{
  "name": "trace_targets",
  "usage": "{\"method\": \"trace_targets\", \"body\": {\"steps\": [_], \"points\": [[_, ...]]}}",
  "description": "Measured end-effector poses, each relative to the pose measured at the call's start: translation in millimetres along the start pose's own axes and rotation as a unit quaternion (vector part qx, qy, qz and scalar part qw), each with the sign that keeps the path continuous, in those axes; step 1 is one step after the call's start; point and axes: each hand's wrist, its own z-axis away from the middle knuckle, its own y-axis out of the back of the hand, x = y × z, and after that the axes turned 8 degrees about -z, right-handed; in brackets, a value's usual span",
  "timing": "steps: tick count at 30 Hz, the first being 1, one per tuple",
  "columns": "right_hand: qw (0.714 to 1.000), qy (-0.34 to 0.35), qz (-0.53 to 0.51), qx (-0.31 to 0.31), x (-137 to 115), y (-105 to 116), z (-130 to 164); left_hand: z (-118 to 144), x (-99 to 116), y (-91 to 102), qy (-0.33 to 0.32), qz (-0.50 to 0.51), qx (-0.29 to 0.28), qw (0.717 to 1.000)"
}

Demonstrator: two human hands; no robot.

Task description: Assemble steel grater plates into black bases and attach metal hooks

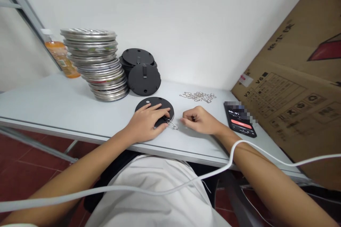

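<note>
My left hand (149,120) lies over a round black disc (140,105) at the table's front edge. Its fingers spread across the top, while thumb and index finger close on the disc's right side. A bent metal wire piece (172,124) sticks out there, its inner end hidden by the fingers. To the right, just apart from the wire, my right hand (199,120) is curled with its fingertips together; whatever is in them, if anything, is hidden. Beyond it lies a pile of small metal wire pieces (198,96).
A tall stack of round metal lids (102,65) stands left, with several black discs (145,81) beside it. An orange drink bottle (62,58) is behind. Right are a phone (239,118) and a large cardboard box (293,92). A white cable (160,191) crosses in front.
</note>
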Motion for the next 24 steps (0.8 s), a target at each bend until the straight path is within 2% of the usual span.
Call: {"method": "trace_targets", "body": {"steps": [2, 5, 7, 9, 14, 18, 24], "points": [[0.999, 0.006, 0.051, -0.018, 2, -2, -1, 1, -4, 4.7, -0.015, 0.008, -0.011, 1.0], [0.997, -0.006, 0.068, -0.02, 4, -3, -2, 6, -18, 16.5, -0.055, 0.054, -0.029, 0.997], [0.998, -0.013, 0.065, -0.008, 4, -3, -2, 10, -29, 23.2, -0.048, 0.083, -0.007, 0.995], [0.998, -0.013, 0.067, -0.003, 4, -3, -2, 14, -39, 25.6, -0.03, 0.067, 0.005, 0.997], [0.997, -0.017, 0.069, 0.02, 3, -3, -3, 16, -46, 20.6, -0.004, 0.007, -0.069, 0.998], [0.997, -0.018, 0.066, 0.04, 3, -2, -3, 21, -42, 18.7, -0.003, -0.028, -0.047, 0.999], [0.996, -0.013, 0.066, 0.05, 5, -1, -3, 37, -42, 13.9, -0.064, -0.086, 0.004, 0.994]]}}
